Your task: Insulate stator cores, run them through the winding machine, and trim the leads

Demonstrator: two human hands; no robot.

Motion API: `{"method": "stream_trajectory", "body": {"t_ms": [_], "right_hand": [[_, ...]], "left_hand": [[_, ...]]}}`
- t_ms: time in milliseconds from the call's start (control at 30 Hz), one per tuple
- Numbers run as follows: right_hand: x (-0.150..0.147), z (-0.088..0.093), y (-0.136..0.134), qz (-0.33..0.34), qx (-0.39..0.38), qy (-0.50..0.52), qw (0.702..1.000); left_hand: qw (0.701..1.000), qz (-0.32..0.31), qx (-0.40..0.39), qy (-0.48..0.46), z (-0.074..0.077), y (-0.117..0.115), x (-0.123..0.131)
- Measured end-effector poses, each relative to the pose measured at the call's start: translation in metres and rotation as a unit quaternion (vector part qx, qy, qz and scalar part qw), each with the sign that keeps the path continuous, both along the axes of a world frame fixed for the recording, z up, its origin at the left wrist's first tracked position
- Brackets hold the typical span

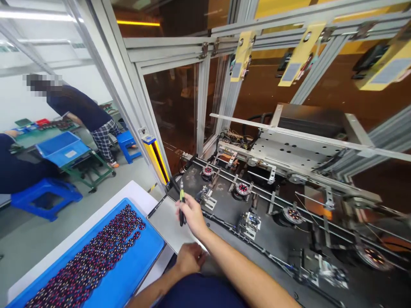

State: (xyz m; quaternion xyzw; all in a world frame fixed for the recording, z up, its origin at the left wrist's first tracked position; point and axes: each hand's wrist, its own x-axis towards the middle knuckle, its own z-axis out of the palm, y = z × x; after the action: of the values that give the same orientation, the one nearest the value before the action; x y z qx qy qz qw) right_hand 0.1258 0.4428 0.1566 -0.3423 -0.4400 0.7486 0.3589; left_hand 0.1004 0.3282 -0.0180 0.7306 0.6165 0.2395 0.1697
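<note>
My right hand (192, 214) is raised over the near edge of a dark machine bed (224, 205) and is closed on a thin black and green pen-like tool (181, 201), held upright. My left hand (190, 258) rests low near my body, fingers curled in a loose fist; I cannot make out anything in it. To its left lies a blue tray (141, 261) filled with several small round wound coil parts (96, 256). On the machine bed, round coil parts (208, 170) sit in fixtures along a rail.
A yellow light-curtain post (157, 158) stands at the machine's left corner, with an aluminium frame and tinted panels (173, 107) behind. At far left two other people work by green tables with a blue bin (62, 147) and blue stools (45, 194).
</note>
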Motion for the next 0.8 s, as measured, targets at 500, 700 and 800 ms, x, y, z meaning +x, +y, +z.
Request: {"method": "stream_trajectory", "body": {"t_ms": [500,700,800], "right_hand": [[-0.064,-0.027,0.099,-0.300,-0.190,0.071,0.932],[-0.063,-0.029,0.101,-0.304,-0.200,0.073,0.928],[-0.063,-0.030,0.103,-0.303,-0.211,0.073,0.927]], "left_hand": [[0.998,0.028,0.006,0.059,-0.002,-0.002,-0.001],[0.997,0.021,0.010,0.068,-0.008,-0.004,-0.003],[0.997,0.017,0.020,0.071,-0.011,-0.005,-0.005]]}}
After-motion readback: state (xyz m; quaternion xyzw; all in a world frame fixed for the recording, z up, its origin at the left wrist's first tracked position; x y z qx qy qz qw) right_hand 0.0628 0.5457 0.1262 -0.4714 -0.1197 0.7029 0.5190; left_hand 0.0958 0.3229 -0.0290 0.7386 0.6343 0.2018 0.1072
